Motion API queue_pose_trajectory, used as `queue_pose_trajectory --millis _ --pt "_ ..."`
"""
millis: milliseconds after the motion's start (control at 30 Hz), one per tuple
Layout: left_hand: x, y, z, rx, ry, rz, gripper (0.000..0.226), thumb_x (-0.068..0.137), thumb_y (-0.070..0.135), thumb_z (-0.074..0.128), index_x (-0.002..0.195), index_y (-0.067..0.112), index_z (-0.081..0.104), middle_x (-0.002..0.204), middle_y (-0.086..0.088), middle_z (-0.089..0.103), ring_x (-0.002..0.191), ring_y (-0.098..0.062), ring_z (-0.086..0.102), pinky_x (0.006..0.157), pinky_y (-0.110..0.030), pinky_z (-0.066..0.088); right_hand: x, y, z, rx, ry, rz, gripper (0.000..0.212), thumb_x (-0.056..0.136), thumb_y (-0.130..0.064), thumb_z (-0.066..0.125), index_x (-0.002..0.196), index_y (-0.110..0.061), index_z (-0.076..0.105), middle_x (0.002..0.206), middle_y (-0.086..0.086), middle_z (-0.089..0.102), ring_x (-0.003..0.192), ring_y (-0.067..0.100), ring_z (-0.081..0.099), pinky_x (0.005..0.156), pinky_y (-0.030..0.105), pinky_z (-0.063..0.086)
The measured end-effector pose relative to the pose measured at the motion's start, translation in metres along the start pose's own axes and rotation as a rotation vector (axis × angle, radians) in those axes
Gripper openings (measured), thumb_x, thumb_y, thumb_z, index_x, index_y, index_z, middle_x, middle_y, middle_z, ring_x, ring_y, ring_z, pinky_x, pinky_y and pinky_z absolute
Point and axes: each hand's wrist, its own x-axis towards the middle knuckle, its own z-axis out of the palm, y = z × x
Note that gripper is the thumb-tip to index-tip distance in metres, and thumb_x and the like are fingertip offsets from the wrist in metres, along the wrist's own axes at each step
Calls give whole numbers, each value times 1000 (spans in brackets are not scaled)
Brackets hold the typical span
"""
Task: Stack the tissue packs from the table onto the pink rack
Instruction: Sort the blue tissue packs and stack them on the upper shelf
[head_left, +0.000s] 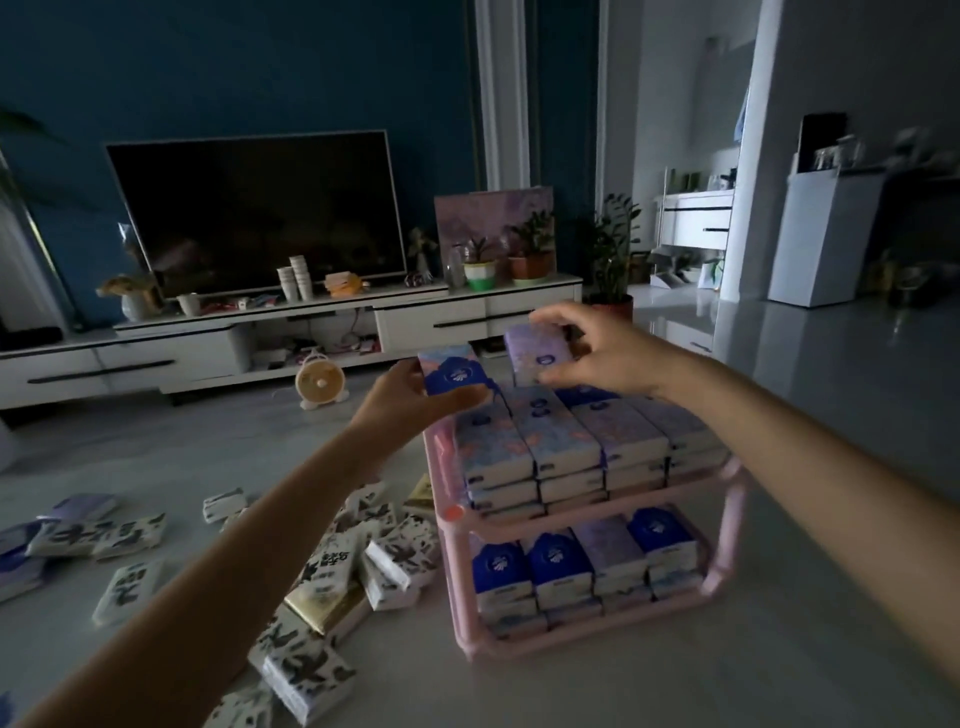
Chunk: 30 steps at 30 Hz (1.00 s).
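1. Left hand (410, 400) is up at the far-left corner of the rack (727, 525), fingers curled round the near end of a blue pack (452, 371).
2. Right hand (597, 353) is just beside it, pinching a lilac pack (535, 348) from above, over the far edge of the top tier.
3. What matters: both packs hang just above the top layer (561, 441), long axes running away from the person, roughly in line with the rows beneath. The blue pack sits slightly askew, so I'd say it needs squaring up before it goes down flat.
4. Left hand is nearer the corner; right hand is nearer the middle of the far edge.
5. Both tiers of the pink rack look well filled.
6. Loose packs (332, 566) lie scattered along the left side of the table (675, 675), so there is plenty to go.
7. The room is dim, with a TV (254, 213) on a low white cabinet and a small fan (318, 383) on the floor.
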Motion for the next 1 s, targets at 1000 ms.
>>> queue_pose_trajectory --millis 1000 --pt "-92 -112 -67 -25 271 -198 19 93 26 43 101 16 57 101 -4 60 96 -19 53 70 -25 40 -35 -64 81 -1 154 -438 17 88 -1 50 95 -9 64 87 -5 60 81 4 57 76 15 48"
